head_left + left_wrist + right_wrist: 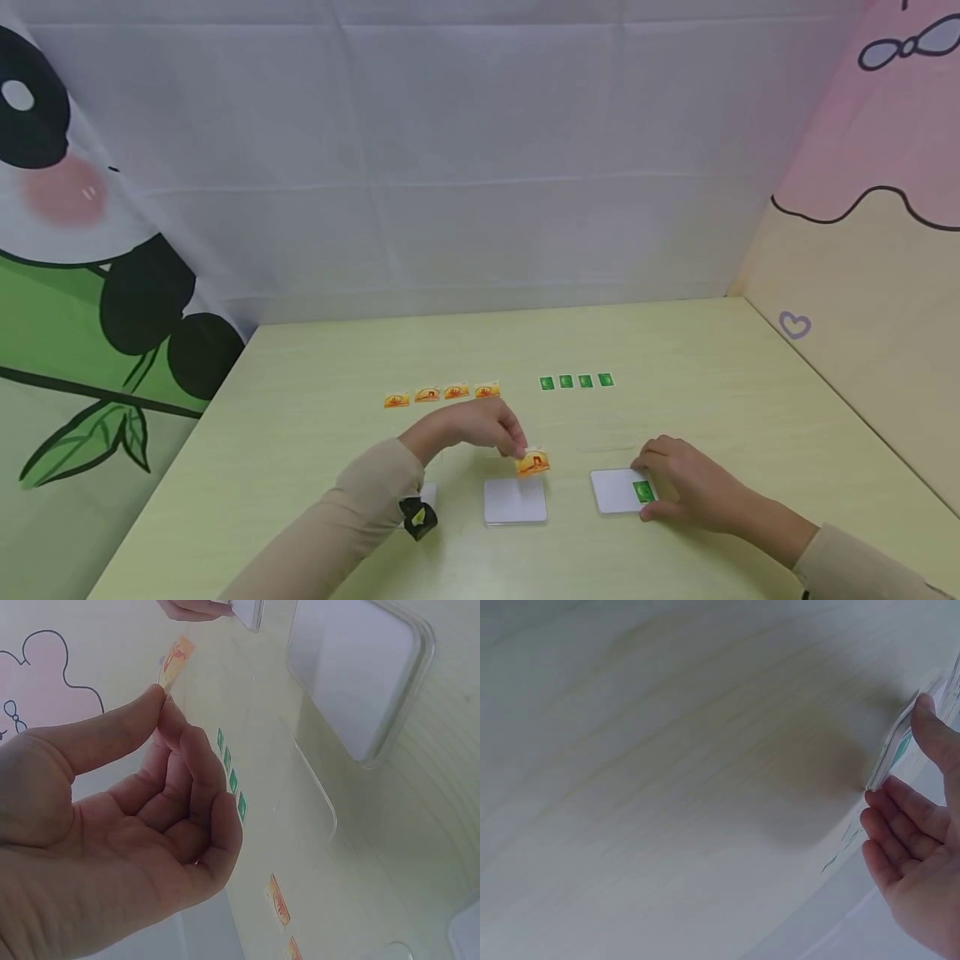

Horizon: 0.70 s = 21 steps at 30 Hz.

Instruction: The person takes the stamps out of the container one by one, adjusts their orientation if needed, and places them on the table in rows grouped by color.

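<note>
Thumb and forefinger of my left hand (480,423) pinch a small orange sticker (532,463) by its edge, raised over the table. The same sticker (178,656) shows beyond the fingertips in the left wrist view. Just below it in the head view lies a flat white case (515,502) with rounded corners and a clear rim. My right hand (697,487) grips another white case (615,490) by its right end, thumb at the near edge and fingers at the far edge. A green sticker (643,492) is on that end.
Several orange stickers (456,391) form a row farther back, left of several green stickers (566,382). My left forearm partly hides a third white case (429,493). A clear plastic piece (330,814) lies on the table (675,350). Printed walls border both sides.
</note>
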{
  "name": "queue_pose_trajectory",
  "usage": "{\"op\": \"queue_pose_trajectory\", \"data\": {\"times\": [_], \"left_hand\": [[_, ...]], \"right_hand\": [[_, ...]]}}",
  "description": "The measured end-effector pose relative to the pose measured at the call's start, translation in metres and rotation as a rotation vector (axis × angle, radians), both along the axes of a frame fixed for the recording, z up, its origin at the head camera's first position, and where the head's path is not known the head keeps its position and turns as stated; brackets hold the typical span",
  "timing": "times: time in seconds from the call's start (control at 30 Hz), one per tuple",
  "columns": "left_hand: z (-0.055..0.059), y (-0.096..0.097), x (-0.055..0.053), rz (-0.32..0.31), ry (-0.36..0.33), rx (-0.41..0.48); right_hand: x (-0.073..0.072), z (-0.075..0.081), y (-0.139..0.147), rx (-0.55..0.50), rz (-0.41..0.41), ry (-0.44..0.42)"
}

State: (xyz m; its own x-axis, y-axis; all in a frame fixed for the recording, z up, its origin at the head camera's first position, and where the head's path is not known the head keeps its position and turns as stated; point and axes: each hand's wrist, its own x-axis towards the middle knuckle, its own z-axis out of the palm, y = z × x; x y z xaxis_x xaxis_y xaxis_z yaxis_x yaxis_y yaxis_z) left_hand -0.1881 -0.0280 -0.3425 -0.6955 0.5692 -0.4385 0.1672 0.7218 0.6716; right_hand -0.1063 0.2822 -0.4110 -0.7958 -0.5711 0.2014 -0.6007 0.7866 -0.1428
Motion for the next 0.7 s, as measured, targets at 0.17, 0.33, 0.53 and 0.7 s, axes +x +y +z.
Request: {"op": "queue_pose_trajectory", "data": {"times": [0.17,0.33,0.53,0.7], "left_hand": [[0.002,-0.005,0.002,0.001,0.009,-0.005],[0.005,-0.010,0.003,0.004,0.029,-0.023],[0.006,-0.017,0.003,0.030,0.036,-0.039],[0.006,-0.023,0.003,0.047,0.033,-0.056]], "right_hand": [[0.001,0.001,0.001,-0.003,0.004,-0.001],[0.002,0.002,0.002,-0.004,0.014,0.011],[0.002,0.003,0.003,0.005,0.013,0.005],[0.003,0.004,0.005,0.006,0.022,0.014]]}}
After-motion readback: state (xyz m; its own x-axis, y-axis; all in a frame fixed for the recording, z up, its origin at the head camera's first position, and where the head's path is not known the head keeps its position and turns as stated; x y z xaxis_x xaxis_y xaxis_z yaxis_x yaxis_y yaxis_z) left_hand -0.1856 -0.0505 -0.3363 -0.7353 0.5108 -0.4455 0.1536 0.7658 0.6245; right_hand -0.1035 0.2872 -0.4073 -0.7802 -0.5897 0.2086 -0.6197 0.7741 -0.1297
